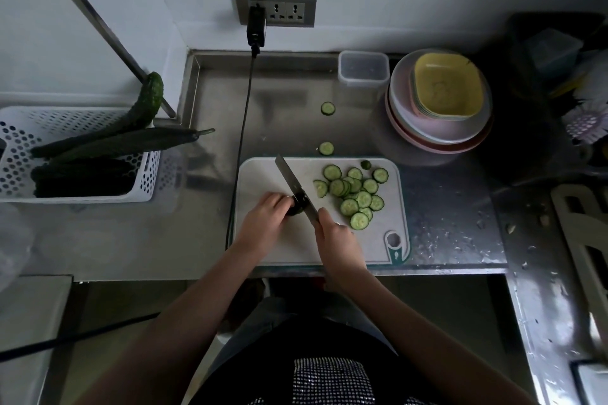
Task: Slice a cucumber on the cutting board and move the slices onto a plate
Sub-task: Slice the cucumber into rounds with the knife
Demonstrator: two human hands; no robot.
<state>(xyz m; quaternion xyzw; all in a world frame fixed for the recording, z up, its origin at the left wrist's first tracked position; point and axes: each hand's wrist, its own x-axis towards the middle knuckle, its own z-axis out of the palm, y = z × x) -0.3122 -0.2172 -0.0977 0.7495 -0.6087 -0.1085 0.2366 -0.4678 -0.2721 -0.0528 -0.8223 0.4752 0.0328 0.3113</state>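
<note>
On the white cutting board (263,174) my left hand (266,217) holds down a short dark cucumber stub (295,209). My right hand (335,233) grips the handle of a knife (291,179) whose blade rests against the stub's cut end. A pile of several cucumber slices (353,196) lies on the board to the right of the blade. Two stray slices (326,148) (328,108) lie on the steel counter behind the board. Stacked plates and bowls (437,131), a yellow square dish on top, stand at the back right.
A white perforated basket (141,187) with whole cucumbers (125,141) sits to the left. A black cable (241,141) runs from the wall socket down past the board's left edge. A clear plastic box (363,69) stands by the plates. The counter's front edge lies just below the board.
</note>
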